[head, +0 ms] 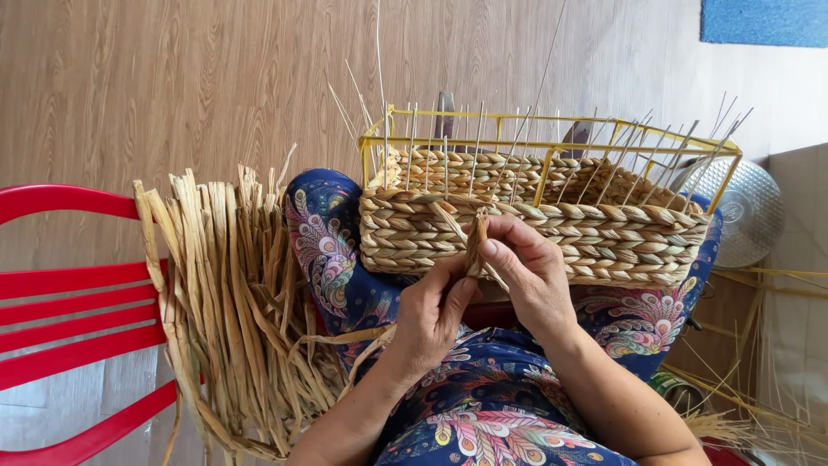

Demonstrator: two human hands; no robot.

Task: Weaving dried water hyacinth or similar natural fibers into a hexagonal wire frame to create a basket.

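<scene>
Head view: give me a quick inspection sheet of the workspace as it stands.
Surface: wood-grain floor; the work rests on the person's lap, covered in blue patterned fabric.
Job's things: half-woven basket of twisted straw on a yellow wire frame, thin stakes standing above the woven rows; a straw strand at the front wall.
Clutter: bundle of dried straw strips draped beside the lap; loose stalks at the far side.
Grippers: left hand and right hand both pinch the strand.
Cables: nothing seen.
Surroundings: red slatted chair, metal lid, blue mat.
</scene>
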